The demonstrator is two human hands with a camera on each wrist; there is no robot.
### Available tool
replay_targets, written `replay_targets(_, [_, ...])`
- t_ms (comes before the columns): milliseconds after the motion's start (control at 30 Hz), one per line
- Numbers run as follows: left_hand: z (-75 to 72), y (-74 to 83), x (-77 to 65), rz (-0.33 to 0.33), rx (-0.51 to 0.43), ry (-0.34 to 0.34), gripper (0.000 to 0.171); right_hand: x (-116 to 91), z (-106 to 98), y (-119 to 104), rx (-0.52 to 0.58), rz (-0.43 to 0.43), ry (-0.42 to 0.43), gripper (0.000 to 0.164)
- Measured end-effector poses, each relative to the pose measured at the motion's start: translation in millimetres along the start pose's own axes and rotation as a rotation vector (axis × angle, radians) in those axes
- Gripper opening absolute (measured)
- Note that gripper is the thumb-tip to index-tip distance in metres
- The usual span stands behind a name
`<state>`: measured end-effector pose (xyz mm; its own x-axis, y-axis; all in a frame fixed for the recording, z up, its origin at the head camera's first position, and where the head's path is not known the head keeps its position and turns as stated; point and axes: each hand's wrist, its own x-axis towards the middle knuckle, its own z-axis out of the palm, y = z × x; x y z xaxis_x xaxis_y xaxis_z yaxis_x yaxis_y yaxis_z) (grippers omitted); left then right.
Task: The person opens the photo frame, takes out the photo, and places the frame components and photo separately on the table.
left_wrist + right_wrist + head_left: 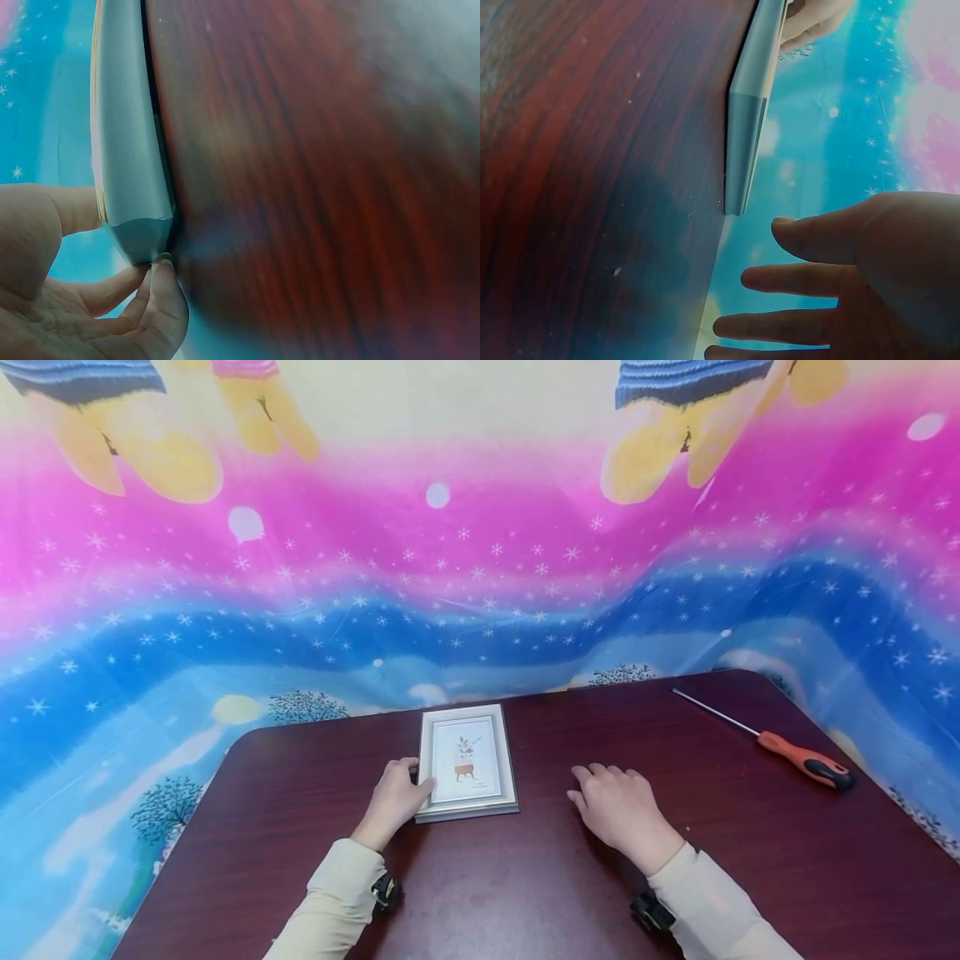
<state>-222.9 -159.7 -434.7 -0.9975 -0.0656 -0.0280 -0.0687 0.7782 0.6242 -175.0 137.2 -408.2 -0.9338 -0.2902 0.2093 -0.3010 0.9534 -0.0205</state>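
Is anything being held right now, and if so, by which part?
The picture frame: the left hand holds it by the lower part of its left edge, as the head view shows. The right hand holds nothing.

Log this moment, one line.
left hand: grips picture frame by left edge | right hand: empty, apart from frame | screwdriver: on table, right side

table (pixel 480 893): glossy wood-grain | picture frame (pixel 466 760): smooth, satin | screwdriver (pixel 782 750): metal, plastic | backdrop (pixel 480 539): cloth
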Motion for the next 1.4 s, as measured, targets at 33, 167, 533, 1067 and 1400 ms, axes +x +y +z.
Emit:
replay_targets(33, [1.2,1.1,0.4,0.004,0.003,0.002,0.054,0.2,0.1,-0.2,-0.001,0.001,-0.001,0.037])
replay_targets(167, [5.7,6.4,2.2,0.009,0.007,0.004,0.055,0.8,0.2,-0.7,0.0,0.01,-0.012,0.038])
replay_targets(533, [17.1,21.7,6.3,0.02,0.026,-0.006,0.054,1.0,1.5,-1.2,0.004,0.013,-0.011,0.037])
replay_targets(1067, [23.1,33.6,6.6,0.016,0.129,0.03,0.054,-0.1,-2.5,-4.0,-0.007,0.007,0.001,0.036])
replay_targets(1400, [22.7,42.3,8.8,0.059,0.183,0.082,0.044,-1.1,-3.6,-5.2,-0.003,-0.012,0.023,0.037])
